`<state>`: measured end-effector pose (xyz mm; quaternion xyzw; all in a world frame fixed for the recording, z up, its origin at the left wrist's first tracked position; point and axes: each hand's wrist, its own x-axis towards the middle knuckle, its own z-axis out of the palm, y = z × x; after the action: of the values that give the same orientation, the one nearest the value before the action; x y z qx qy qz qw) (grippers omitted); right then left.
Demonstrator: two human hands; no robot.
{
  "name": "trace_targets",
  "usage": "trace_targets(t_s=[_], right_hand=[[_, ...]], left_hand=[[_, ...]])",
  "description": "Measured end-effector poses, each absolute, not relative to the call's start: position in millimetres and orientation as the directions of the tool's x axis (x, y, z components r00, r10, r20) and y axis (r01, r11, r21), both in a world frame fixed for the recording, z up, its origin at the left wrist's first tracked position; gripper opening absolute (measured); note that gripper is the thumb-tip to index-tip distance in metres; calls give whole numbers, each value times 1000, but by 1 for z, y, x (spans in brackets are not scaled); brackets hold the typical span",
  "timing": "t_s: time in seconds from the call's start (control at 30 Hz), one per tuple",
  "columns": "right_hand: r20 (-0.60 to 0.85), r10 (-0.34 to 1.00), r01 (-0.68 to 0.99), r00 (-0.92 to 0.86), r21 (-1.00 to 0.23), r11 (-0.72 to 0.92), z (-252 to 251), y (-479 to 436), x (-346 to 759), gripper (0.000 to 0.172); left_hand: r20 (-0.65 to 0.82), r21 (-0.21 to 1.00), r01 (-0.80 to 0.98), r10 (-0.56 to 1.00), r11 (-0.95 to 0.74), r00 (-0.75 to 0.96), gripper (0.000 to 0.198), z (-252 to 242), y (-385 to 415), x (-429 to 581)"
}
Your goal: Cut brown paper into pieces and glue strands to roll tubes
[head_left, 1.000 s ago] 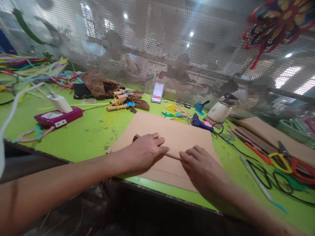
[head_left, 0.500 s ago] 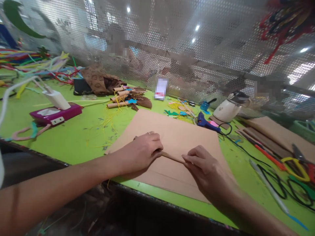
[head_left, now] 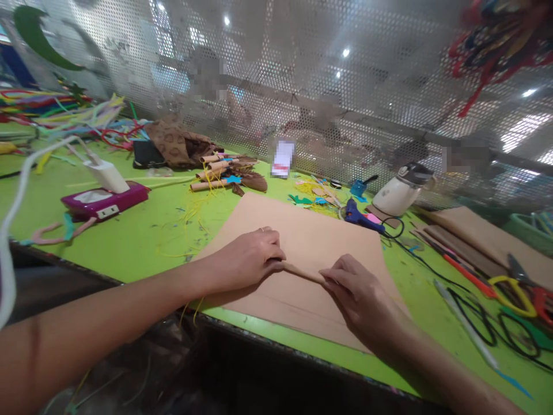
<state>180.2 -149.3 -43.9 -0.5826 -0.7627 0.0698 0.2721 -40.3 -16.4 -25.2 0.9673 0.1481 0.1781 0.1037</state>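
Note:
A large sheet of brown paper (head_left: 319,230) lies on the green table by its front edge. Above its middle, both hands grip a thin brown paper roll (head_left: 303,273). My left hand (head_left: 250,253), with a ring on one finger, is closed round the roll's left part and hides that end. The fingertips of my right hand (head_left: 352,288) pinch the roll on the right. A short length of it shows between the hands. Faint crease lines run along the near part of the sheet.
Beyond the sheet lie small paper tubes with feathers (head_left: 216,173), a phone (head_left: 283,158) and a blue glue gun (head_left: 360,218). A white jug (head_left: 400,193) stands at the back. Scissors (head_left: 514,294) and a pen-like tool (head_left: 466,325) lie right; a purple power strip (head_left: 106,203) sits left.
The view has shifted slightly. Both hands stay closed on the roll in nearly the same place, and the roll looks slightly more lifted or turned between them.

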Motion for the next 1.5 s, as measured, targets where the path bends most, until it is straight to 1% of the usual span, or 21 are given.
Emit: trace_targets(t_s=[0.1,0.17,0.3,0.37,0.47,0.53,0.6,0.67,0.73,0.8,0.87,1.0,1.13,1.33,1.4,1.5], right_hand=[[357,910,881,-211,-333,335,-45,-152,183,20],[387,902,891,-191,-318,325,-46,-154,186,18],[360,924,878,-130,-391,276,-44,-154,192,19],[322,936,860,-142,-428,277,-43,-152,195,22],[315,933,832,-176,-459,312,-42,-148,199,24],[323,926,820,-195,-465,335,-41,-146,200,25],[323,927,819,-193,-467,333,-41,-146,199,26],[320,930,824,-179,-468,319,-40,-147,196,26],[326,933,836,-150,-463,296,-39,-148,193,24],[341,933,849,-110,-457,267,-39,-148,191,21],[357,931,855,-81,-455,249,-40,-147,192,19],[401,909,840,-113,-450,303,-47,-141,201,20],[416,901,848,-121,-429,312,-51,-138,208,22],[382,915,873,-129,-395,287,-47,-140,208,28],[362,925,871,-119,-409,272,-46,-139,208,29],[318,944,851,-92,-467,240,-47,-137,210,28]], left_hand=[[317,241,219,290,-946,903,30,-24,-14,-39],[314,246,203,277,-948,908,29,-24,-13,-38],[322,278,216,303,-936,897,31,-23,-13,-39],[323,282,242,329,-928,887,31,-24,-15,-40],[337,266,261,344,-928,877,29,-26,-19,-42],[368,234,261,334,-937,868,27,-27,-21,-42],[385,173,260,308,-950,870,27,-28,-23,-42],[373,103,258,277,-961,885,29,-27,-25,-42],[356,63,259,264,-964,896,29,-26,-25,-41],[363,69,263,270,-962,892,29,-25,-24,-40],[372,100,262,281,-960,885,28,-25,-21,-38],[339,136,258,290,-956,895,28,-24,-15,-33],[303,109,282,303,-953,904,32,-23,-15,-29],[336,55,307,307,-950,890,29,-26,-24,-31],[337,41,316,310,-948,889,26,-27,-25,-31],[313,7,296,283,-955,907,25,-28,-22,-30]])
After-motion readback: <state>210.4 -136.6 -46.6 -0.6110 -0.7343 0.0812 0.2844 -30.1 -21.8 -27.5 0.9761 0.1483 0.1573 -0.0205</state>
